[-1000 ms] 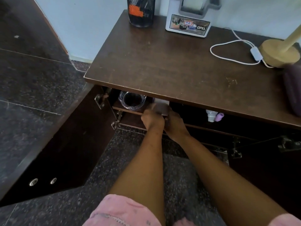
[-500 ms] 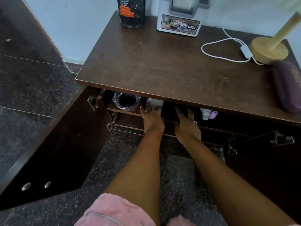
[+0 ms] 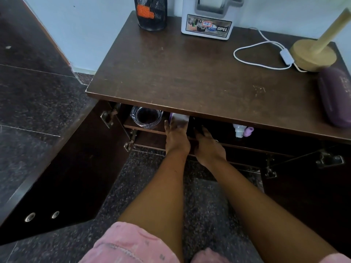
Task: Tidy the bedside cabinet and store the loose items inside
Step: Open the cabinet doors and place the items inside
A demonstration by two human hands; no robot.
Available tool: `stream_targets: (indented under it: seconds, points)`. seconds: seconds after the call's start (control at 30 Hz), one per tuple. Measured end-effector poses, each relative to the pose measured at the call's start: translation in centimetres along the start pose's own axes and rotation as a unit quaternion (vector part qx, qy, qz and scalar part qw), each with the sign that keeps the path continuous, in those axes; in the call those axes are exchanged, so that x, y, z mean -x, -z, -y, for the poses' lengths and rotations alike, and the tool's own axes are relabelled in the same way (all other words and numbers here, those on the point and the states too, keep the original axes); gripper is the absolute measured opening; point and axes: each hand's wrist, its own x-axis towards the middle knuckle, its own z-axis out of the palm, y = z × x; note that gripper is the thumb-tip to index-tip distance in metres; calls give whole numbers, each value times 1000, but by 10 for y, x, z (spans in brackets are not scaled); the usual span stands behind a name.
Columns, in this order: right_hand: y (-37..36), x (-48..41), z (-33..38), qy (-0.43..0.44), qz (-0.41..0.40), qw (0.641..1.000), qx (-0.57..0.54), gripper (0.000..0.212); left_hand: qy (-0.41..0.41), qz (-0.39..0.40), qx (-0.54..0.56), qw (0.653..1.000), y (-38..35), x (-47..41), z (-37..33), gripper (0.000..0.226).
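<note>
both cabinet doors (image 3: 62, 179) stand swung wide, so the upper shelf (image 3: 144, 129) under the cabinet top (image 3: 190, 76) is reachable from a crouch. left hand (image 3: 176, 137) lies flat, palm down, w/ fingers (image 3: 171, 125) extended over a pale white item (image 3: 180, 118) sitting on that shelf just under the top's front edge; looks like it's steadying or nudging it back, not clamping it. whether the fingers touch it or just hover, can't tell. right hand (image 3: 207, 147) is just right of the left, fingers spread loose into the dark of the shelf, holding nothing i can see.

a clear glass jar (image 3: 147, 118) sits on the shelf left of the white item, close beside it. a small white bottle w/ purple cap (image 3: 241, 130) sits further right on the same shelf, well apart from the hands. prob grouped along the front edge so they stay easy to grab.

on the cabinet top, back edge: black mesh holder (image 3: 151, 12) and a white box labelled opel (image 3: 208, 23). right side: lamp base (image 3: 312, 54) w/ its white cord (image 3: 262, 52) looped, and a purple case (image 3: 335, 95) near the front right. that case seems the last loose thing to store; lamp etc. likely belong up top.
</note>
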Motion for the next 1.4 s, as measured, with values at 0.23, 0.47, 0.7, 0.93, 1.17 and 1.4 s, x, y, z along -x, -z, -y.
stream_targets:
  seconds: [0.23, 0.47, 0.7, 0.93, 1.17, 1.4]
  points:
    - [44, 0, -29, 18, -121, 984, -132, 22, -10, 45, -88, 995, 14, 7, -15, 56]
    - [73, 2, -87, -158, -4, 902, -402, 34, -74, 79, -86, 990, 0, 24, -52, 51]
    - [65, 15, -77, -99, -69, 885, -450, 26, -21, 147, 133, 980, -17, 29, -79, 44]
    - [62, 11, -47, -19, -100, 888, -449, 27, -6, 84, 191, 978, -14, 12, -74, 24]
    - [69, 9, -69, -41, -144, 889, -432, 19, 12, 88, 235, 968, -30, 1, -86, 23]
    - [67, 10, -114, -153, -337, 873, -317, 17, -21, 13, 78, 997, -64, 4, -91, 27]
